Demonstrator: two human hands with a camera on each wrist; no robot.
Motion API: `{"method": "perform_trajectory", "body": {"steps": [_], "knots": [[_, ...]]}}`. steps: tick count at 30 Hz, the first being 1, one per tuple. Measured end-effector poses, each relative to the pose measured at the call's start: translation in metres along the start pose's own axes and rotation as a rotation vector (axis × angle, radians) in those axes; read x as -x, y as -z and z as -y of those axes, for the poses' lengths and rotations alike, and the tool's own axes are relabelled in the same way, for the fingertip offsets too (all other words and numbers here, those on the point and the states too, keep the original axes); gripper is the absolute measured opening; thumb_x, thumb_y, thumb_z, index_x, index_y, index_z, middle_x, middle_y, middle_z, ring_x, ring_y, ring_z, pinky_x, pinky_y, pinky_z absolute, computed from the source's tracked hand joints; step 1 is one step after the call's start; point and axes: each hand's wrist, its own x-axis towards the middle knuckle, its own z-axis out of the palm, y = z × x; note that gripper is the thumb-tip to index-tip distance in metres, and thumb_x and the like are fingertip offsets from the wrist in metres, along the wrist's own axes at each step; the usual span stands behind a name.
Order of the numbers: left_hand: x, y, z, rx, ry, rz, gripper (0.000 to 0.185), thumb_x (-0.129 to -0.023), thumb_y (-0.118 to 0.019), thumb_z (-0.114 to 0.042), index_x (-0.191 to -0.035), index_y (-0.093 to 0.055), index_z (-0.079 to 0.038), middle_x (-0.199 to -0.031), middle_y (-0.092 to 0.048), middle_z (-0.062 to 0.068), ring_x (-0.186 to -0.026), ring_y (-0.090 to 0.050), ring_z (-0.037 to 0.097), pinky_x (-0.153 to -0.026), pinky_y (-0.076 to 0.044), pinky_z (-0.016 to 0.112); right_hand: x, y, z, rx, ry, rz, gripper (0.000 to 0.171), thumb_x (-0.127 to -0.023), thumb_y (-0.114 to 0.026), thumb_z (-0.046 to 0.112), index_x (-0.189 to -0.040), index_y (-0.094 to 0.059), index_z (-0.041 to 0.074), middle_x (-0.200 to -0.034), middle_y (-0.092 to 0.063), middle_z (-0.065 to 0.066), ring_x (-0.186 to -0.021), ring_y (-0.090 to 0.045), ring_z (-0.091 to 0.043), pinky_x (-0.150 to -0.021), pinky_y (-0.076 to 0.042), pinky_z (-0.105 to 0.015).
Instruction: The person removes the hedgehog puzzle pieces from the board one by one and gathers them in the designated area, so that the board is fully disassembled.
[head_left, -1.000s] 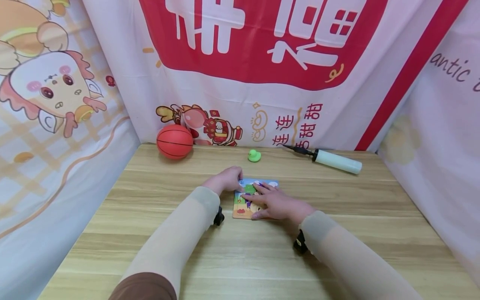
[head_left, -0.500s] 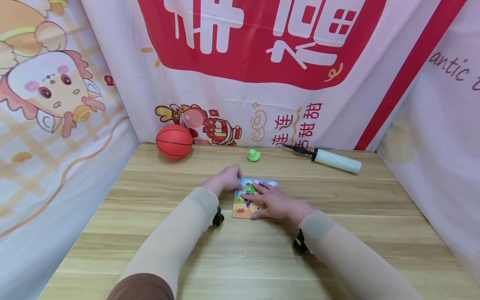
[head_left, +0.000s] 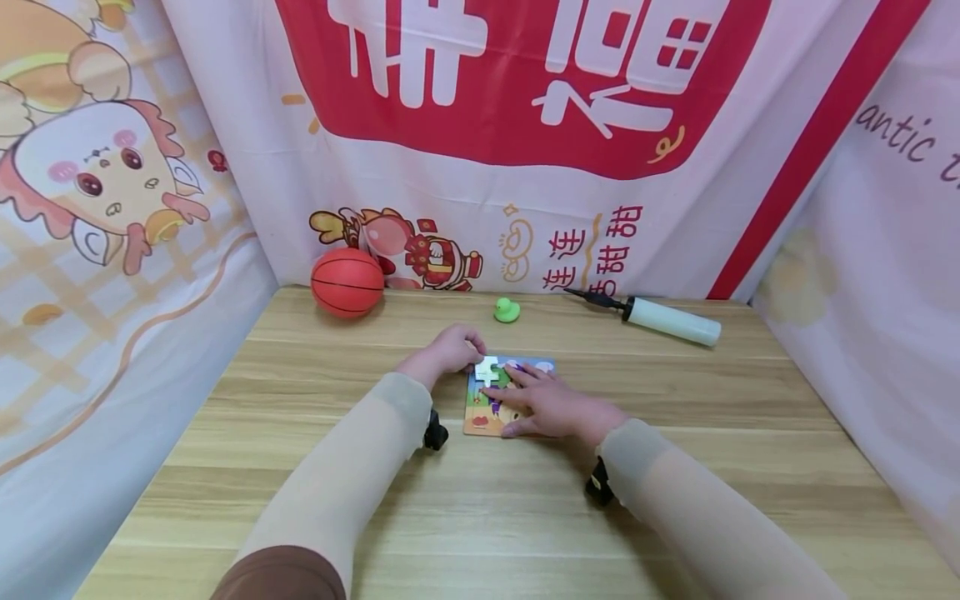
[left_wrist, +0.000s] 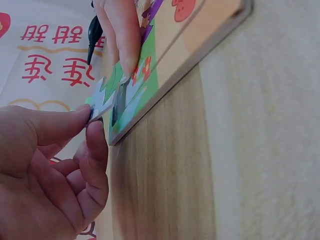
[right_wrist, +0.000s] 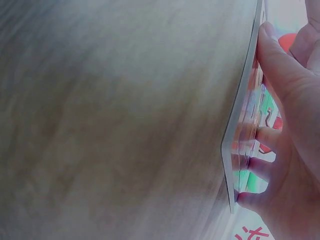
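At the middle of a wooden table [head_left: 300, 500], a person's left hand [head_left: 448, 350] is pinching a jigsaw piece [head_left: 487, 370], its pale underside turned up, at the far left corner of a colourful picture puzzle board [head_left: 480, 417]. The right hand [head_left: 555, 406] is lying flat on the board, fingers spread and pressing it down, covering most of the picture. The right wrist view is showing only the board's edge, blurred.
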Motion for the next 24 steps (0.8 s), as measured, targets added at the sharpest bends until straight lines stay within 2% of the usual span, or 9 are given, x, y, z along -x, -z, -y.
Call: {"method": "perform_trajectory", "body": {"steps": [5, 9, 13, 18, 24], "knots": [[0.000, 0.006, 0.007, 0.037, -0.013, -0.094, 0.006, -0.094, -0.067, -0.010, -0.094, -0.069, -0.005, -0.090, -0.064, 0.008, -0.081, -0.060, 0.020, -0.074, -0.048, 0.032, 0.000, 0.001, 0.002, 0.000, -0.005, 0.002, 0.070, -0.090, -0.054, 0.064, -0.151, -0.023, 0.052, -0.165, -0.005, -0.004, -0.148, 0.001, -0.036, -0.111, -0.006, -0.064], [0.006, 0.022, 0.018, 0.014, -0.006, -0.122, 0.008, -0.094, -0.066, -0.012, -0.096, -0.070, -0.005, -0.093, -0.064, 0.008, -0.088, -0.058, 0.022, -0.079, -0.047, 0.035, 0.000, -0.001, 0.002, -0.005, -0.002, 0.008, 0.070, -0.090, -0.054, 0.065, -0.151, -0.023, 0.051, -0.165, -0.005, -0.005, -0.148, 0.001, -0.036, -0.112, -0.006, -0.063], [0.017, 0.049, 0.035, -0.020, 0.013, -0.120, 0.012, -0.097, -0.062, -0.012, -0.099, -0.069, -0.002, -0.096, -0.063, 0.010, -0.091, -0.055, 0.024, -0.082, -0.045, 0.037, 0.001, -0.003, 0.001, -0.011, 0.007, 0.003, 0.071, -0.090, -0.054, 0.064, -0.152, -0.023, 0.051, -0.165, -0.005, -0.005, -0.148, 0.001, -0.036, -0.112, -0.006, -0.063], [0.034, 0.091, 0.057, -0.112, 0.026, -0.136, 0.016, -0.096, -0.061, -0.009, -0.100, -0.068, 0.005, -0.093, -0.064, 0.012, -0.091, -0.054, 0.026, -0.080, -0.045, 0.036, 0.003, -0.005, 0.001, -0.020, -0.003, 0.000, 0.070, -0.090, -0.055, 0.063, -0.152, -0.023, 0.052, -0.165, -0.005, -0.005, -0.148, 0.001, -0.036, -0.111, -0.004, -0.063], [0.057, 0.136, 0.089, -0.175, 0.112, -0.161, 0.023, -0.096, -0.059, -0.010, -0.103, -0.067, 0.010, -0.095, -0.064, 0.015, -0.093, -0.054, 0.029, -0.081, -0.045, 0.040, 0.006, -0.004, 0.002, -0.025, -0.011, -0.001, 0.070, -0.090, -0.056, 0.062, -0.152, -0.024, 0.051, -0.165, -0.006, -0.005, -0.148, 0.001, -0.036, -0.112, -0.005, -0.063]]}}
